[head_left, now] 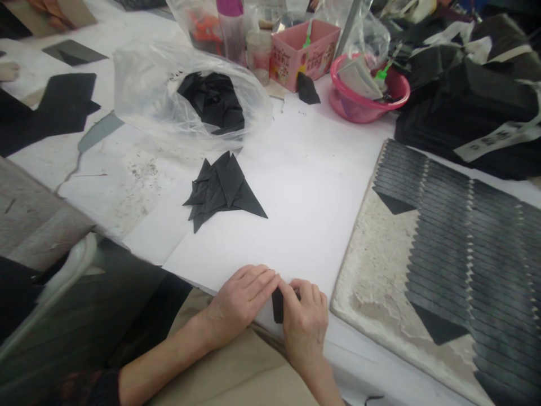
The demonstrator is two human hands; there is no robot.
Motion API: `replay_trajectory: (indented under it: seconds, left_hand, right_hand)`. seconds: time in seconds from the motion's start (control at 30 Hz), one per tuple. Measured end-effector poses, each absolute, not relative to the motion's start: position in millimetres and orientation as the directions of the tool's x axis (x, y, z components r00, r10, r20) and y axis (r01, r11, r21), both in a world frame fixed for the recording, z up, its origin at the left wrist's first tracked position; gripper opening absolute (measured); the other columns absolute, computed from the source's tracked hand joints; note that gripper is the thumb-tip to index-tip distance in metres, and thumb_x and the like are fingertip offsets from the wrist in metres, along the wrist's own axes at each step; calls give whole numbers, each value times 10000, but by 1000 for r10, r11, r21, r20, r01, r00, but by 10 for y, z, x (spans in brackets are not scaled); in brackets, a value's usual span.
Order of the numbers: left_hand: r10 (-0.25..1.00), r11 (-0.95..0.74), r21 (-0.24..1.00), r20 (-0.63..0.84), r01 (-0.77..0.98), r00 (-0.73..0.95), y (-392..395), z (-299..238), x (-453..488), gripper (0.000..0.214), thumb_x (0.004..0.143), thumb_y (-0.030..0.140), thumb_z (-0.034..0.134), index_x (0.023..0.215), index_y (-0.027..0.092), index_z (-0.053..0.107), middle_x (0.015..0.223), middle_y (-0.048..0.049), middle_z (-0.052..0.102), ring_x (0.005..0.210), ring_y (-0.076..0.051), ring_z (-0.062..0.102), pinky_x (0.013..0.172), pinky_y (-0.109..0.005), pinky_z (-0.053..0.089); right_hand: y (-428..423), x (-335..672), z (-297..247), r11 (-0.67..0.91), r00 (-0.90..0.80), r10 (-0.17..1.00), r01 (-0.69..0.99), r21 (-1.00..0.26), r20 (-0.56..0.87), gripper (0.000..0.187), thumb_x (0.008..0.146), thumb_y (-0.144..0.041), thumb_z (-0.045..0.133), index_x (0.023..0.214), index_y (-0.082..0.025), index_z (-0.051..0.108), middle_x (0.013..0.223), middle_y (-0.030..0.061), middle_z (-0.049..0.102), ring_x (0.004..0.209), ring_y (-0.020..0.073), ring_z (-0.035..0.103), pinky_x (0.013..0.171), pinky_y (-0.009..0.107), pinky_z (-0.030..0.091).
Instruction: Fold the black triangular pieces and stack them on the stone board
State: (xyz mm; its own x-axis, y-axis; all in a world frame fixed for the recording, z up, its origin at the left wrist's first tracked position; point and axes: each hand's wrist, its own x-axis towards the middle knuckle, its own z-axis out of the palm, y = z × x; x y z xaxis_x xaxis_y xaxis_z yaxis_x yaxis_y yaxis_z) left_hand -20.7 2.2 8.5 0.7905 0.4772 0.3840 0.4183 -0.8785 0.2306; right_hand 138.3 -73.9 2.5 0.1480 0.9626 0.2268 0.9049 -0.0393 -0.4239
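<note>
At the front edge of the white-covered table, both my hands meet over a small flat black piece [278, 305], maybe fabric or thin sheet. My left hand [240, 301] lies flat with its fingers stretched out side by side, fingertips at the upper end of the piece; its thumb is hidden. My right hand [307, 316] has curled fingers closed on the piece, covering most of it. Beyond them, a loose pile of folded black pointed pieces [220, 189] rests on the white sheet.
A board [359, 270] at right carries overlapping rows of black pointed pieces. Behind stand a clear plastic bag [143, 84] of black pieces, a pink box [287, 62] and a pink basin [359, 110]. Flat black sheets [67, 101] lie at left. Dark bundles [465, 107] fill the back right.
</note>
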Motion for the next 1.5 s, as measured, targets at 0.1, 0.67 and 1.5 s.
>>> replay_trajectory:
  seconds: [0.1,0.67,1.5]
  left_hand:
    - [484,-875,225,360,429,798,16,70,-205,289,1000,120,408,1216,72,593,1216,-116,634,1143,-243,565,960,-402,494]
    - [476,-879,166,263,447,839,-38,86,-226,349,1006,141,354,1273,78,569,1293,-137,574,1216,-269,506,1029,-424,459]
    - [386,-922,106,235,372,892,-46,107,-149,325,982,102,411,1271,67,556,1258,-117,584,1223,-240,507,1100,-404,405]
  right_hand:
    - [-758,1420,49,-15,139,959,897,-441,248,283,962,-183,495,1187,-279,637,893,26,620,809,156,531,755,315,353]
    - [-967,1627,0,95,40,955,898,-429,295,302,949,-137,503,1199,-241,638,955,54,628,856,167,532,760,325,369]
    - [-1023,1835,63,139,-11,969,851,-506,247,225,952,-140,515,1110,-221,653,936,40,631,851,146,531,749,314,385]
